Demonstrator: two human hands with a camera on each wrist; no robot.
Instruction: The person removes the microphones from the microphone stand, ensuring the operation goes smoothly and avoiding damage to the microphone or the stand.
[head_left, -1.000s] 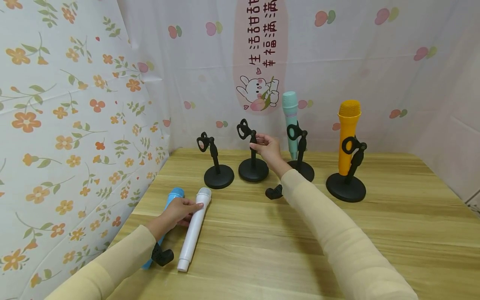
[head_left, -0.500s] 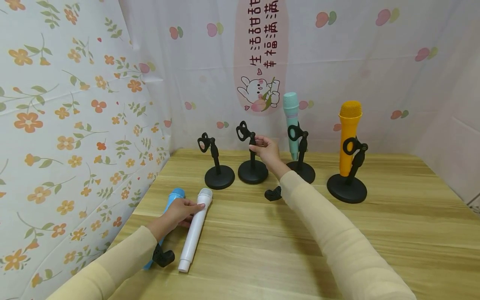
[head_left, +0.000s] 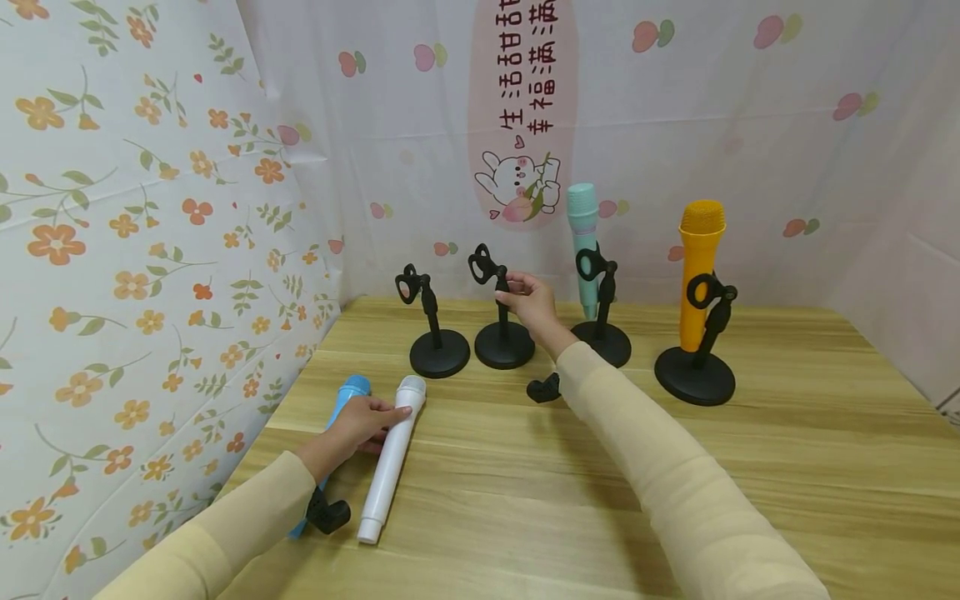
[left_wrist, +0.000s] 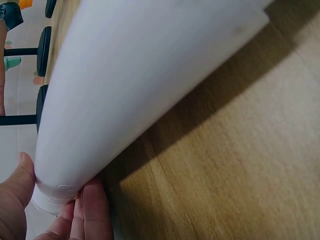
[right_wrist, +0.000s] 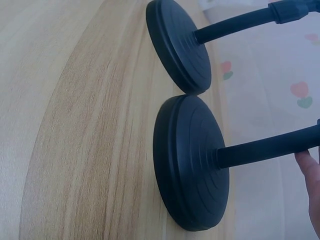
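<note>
My left hand [head_left: 365, 425] grips a white microphone [head_left: 390, 467] just below its head, thumb on top and fingers underneath. In the left wrist view, the white microphone [left_wrist: 115, 90] casts a shadow on the wood. A blue microphone [head_left: 356, 386] lies beside it, partly covered by the left hand and sleeve. My right hand [head_left: 534, 304] pinches the pole of a black microphone stand [head_left: 505, 346], second from the left. In the right wrist view, a finger meets the pole of this stand [right_wrist: 192, 162]. The stand's ring clip holds no microphone.
Left of the held stand is another black stand [head_left: 439, 354] with an unfilled clip. To the right, one stand [head_left: 611, 343] bears a mint microphone [head_left: 582, 208], another [head_left: 693, 377] an orange microphone [head_left: 701, 242]. Patterned cloth [head_left: 405, 167] hangs behind the wooden table [head_left: 487, 500].
My right hand has shifted the held stand slightly left and nearer to me. The left hand and the white microphone show hardly any motion.
</note>
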